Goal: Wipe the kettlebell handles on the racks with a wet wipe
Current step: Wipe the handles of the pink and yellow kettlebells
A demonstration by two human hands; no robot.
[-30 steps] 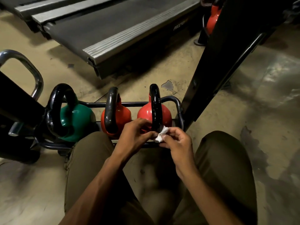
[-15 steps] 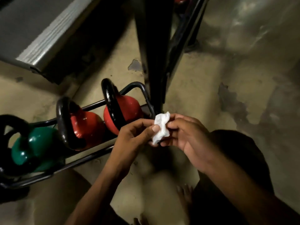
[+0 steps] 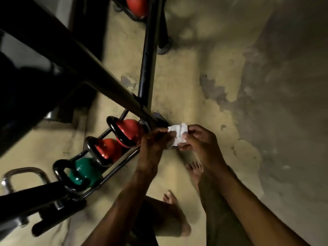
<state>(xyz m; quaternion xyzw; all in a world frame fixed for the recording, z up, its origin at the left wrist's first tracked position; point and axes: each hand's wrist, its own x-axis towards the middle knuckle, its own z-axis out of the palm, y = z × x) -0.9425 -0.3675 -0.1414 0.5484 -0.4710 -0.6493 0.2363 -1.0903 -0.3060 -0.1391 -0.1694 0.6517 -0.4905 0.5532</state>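
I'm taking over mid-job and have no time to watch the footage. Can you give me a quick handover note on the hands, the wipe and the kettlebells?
Left hand: pinches the wet wipe.
Right hand: pinches the same wipe, which is crumpled and touches no handle.
The floor rack holds a green kettlebell, a middle red kettlebell and an end red kettlebell. A far red kettlebell sits beyond.
Done: the picture doesn't show which handles have been wiped.
Left: bring the wipe to a handle.
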